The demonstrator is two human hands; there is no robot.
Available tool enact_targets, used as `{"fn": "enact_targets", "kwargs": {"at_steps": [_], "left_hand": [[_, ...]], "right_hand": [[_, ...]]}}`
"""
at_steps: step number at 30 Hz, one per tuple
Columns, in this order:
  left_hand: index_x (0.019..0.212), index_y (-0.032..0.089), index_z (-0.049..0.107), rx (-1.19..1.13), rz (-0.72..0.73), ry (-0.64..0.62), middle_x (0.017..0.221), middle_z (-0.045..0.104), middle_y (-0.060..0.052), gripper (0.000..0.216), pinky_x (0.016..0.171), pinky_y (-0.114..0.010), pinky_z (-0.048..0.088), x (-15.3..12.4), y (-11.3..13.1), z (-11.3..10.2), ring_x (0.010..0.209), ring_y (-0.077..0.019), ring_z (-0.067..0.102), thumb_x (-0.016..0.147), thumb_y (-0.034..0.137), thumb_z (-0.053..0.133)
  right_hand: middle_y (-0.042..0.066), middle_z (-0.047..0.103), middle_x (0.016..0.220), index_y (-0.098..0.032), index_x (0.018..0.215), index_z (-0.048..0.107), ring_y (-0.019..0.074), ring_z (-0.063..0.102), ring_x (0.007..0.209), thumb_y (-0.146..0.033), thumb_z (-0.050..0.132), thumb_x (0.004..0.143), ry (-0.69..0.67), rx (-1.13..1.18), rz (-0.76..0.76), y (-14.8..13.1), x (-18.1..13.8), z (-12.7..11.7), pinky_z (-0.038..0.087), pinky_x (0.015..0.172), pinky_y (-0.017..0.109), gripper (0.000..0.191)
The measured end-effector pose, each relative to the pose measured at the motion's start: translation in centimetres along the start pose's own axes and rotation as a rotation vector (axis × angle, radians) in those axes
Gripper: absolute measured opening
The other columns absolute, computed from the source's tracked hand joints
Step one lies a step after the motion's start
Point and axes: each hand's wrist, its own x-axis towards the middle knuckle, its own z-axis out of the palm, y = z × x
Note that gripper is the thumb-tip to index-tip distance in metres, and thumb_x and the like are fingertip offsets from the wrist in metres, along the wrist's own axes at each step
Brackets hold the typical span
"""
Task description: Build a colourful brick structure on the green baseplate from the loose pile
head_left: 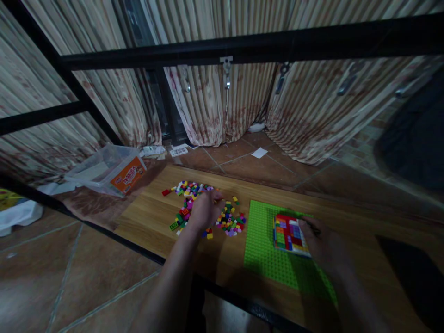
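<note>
My left hand (207,209) reaches over a scattered pile of small toy building bricks (231,222) in many colours. Its fingers are bent and close together, and whatever they pinch is too small and dark to make out. On a green studded baseplate (263,249) sits a low rectangular block built of coloured bricks (289,235), with red, blue, white, orange and green on top. My right hand (321,243) grips the right side of this block, thumb near its top edge; some fingers are in shadow.
The wooden tabletop (149,217) has a dark frame. Beyond its left end, a clear plastic bin (104,173) with an orange label stands on the tiled floor. A dark flat object (411,273) lies at right. A black metal bar (243,48) crosses before striped curtains (215,106).
</note>
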Motion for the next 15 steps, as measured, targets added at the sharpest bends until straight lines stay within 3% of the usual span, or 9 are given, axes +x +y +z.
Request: {"fn": "enact_targets", "kwargs": {"at_steps": [5, 15], "left_hand": [[0.094, 0.018, 0.071, 0.171, -0.142, -0.044, 0.082, 0.072, -0.006, 0.023, 0.072, -0.027, 0.047, -0.1, -2.1, -1.9, 0.079, -0.0191, 0.065, 0.073, 0.023, 0.064], [0.087, 0.019, 0.071, 0.269, -0.102, -0.06, 0.079, 0.071, -0.005, 0.02, 0.069, -0.026, 0.044, 0.4, -2.7, -1.4, 0.077, -0.0186, 0.064, 0.074, 0.022, 0.056]], "right_hand": [[0.014, 0.073, 0.097, -0.016, 0.115, 0.066, 0.0284, 0.068, 0.086, -0.053, 0.035, 0.086, -0.031, -0.001, 0.012, -0.4, -0.1, -0.4, 0.051, 0.075, 0.038, 0.056], [0.014, 0.073, 0.099, -0.015, 0.118, 0.065, 0.027, 0.068, 0.087, -0.051, 0.035, 0.089, -0.022, 0.033, 0.011, -0.9, -0.4, -0.6, 0.05, 0.075, 0.036, 0.055]]}}
